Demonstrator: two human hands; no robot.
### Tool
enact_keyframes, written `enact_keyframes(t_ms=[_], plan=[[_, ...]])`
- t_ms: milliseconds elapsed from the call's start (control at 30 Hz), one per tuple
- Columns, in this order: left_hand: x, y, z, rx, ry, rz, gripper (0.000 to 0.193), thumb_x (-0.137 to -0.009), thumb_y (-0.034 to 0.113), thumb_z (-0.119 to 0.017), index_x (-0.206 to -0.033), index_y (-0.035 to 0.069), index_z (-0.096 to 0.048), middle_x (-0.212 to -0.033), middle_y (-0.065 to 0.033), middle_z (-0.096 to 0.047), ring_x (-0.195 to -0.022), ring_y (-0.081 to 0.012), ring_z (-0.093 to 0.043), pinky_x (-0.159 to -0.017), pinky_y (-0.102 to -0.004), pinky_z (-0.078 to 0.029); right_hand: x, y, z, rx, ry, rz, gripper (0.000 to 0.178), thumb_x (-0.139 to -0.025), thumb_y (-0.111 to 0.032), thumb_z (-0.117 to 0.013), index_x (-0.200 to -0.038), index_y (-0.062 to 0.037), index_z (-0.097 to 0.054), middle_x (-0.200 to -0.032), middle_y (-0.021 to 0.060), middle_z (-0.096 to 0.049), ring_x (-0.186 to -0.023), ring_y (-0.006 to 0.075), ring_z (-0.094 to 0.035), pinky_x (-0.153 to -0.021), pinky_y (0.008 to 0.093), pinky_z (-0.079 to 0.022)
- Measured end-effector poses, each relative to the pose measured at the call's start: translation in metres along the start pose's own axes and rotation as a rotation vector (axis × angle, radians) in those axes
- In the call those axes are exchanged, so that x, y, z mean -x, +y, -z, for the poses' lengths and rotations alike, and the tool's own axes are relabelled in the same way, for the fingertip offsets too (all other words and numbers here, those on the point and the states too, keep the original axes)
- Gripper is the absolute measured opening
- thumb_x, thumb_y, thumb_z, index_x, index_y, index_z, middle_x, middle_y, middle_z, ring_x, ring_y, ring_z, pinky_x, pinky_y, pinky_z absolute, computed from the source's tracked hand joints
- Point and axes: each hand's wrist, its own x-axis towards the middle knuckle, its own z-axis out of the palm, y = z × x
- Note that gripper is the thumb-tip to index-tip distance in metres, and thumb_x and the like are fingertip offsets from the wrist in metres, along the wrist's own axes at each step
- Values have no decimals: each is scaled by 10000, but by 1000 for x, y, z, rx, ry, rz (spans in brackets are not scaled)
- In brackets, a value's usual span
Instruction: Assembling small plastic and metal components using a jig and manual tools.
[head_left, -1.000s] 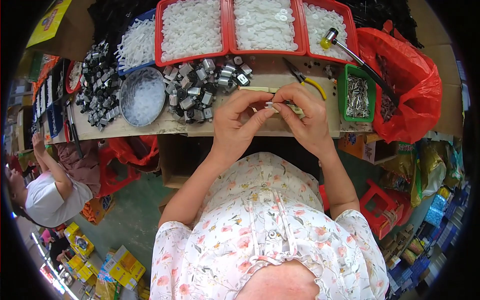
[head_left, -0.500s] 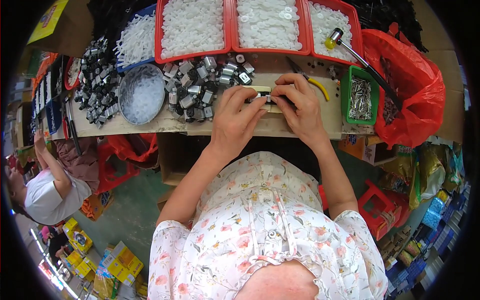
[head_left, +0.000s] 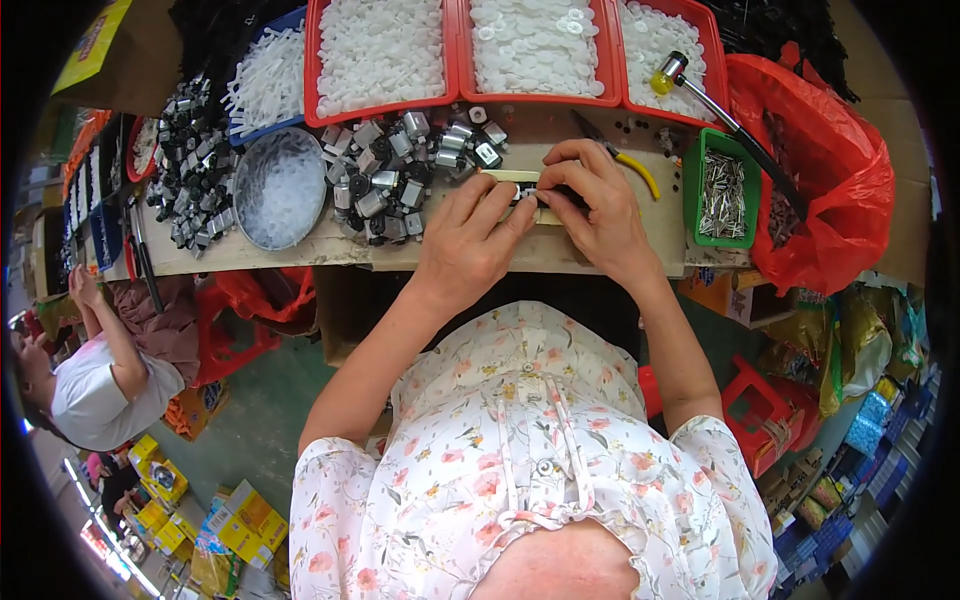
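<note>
My left hand (head_left: 468,240) and my right hand (head_left: 600,210) meet over a small cream-coloured block (head_left: 512,176) at the table's front edge. A dark slot with small metallic and white parts shows between my fingertips. Thumb and index finger of my left hand press together at the block's middle. My right hand also pinches there, its other fingers curled above. What each hand grips is too small and covered to name. Left of the block lies a heap of small silver electric motors (head_left: 372,203). Pliers with yellow handles (head_left: 637,174) rest just beyond my right hand.
Red trays (head_left: 462,60) of small white plastic parts line the back. A round metal dish (head_left: 322,190) stands left. On the right are a green bin (head_left: 697,190) of metal pins, a hammer (head_left: 737,130) and a red plastic bag (head_left: 850,200). Another person (head_left: 95,385) sits far left.
My left hand has shifted slightly left and lower, uncovering a bit more of the block. My right fingers stay pinched at the block. The other person's hands have moved slightly.
</note>
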Motion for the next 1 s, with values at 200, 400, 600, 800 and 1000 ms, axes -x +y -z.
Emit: enact_keyframes(t_ms=[200,400,600,800,1000], plan=[[-6,-2,2,-45,-26,-63,222,-791,125,-730,-982,22,-686,-997,-83,-596,-991,-285,-593,-771,-377,-497,3,-6,11,32,15,-34,149,-801,16,-709,-935,-2,-644,-1047,121,-602,-955,287,-617,-819,350,-489],[-22,3,18,32,-161,17,203,-776,159,-750,-911,30,-673,-938,-63,-590,-920,-260,-579,-759,-386,-467,28,12,84,324,301,-207,118,-868,5,-667,-985,6,-661,-1029,119,-628,-932,245,-639,-815,330,-495],[-66,-20,18,107,-84,31,127,-804,143,-738,-870,53,-677,-898,-76,-626,-895,-278,-587,-756,-401,-472,67,57,113,606,265,-351,161,-912,-38,-651,-1064,11,-664,-955,127,-589,-839,267,-616,-765,345,-480],[-119,-66,-13,27,-96,61,87,-791,106,-743,-847,39,-745,-866,-112,-670,-902,-329,-601,-797,-425,-508,59,56,117,629,215,-338,140,-903,-35,-652,-1030,18,-674,-929,135,-591,-790,268,-605,-721,360,-471],[-141,-77,-21,-3,-283,85,114,-775,119,-761,-799,8,-752,-831,-155,-689,-892,-344,-618,-803,-440,-516,62,52,123,493,335,-397,98,-900,-35,-661,-970,25,-696,-854,116,-611,-742,216,-619,-698,320,-476]])
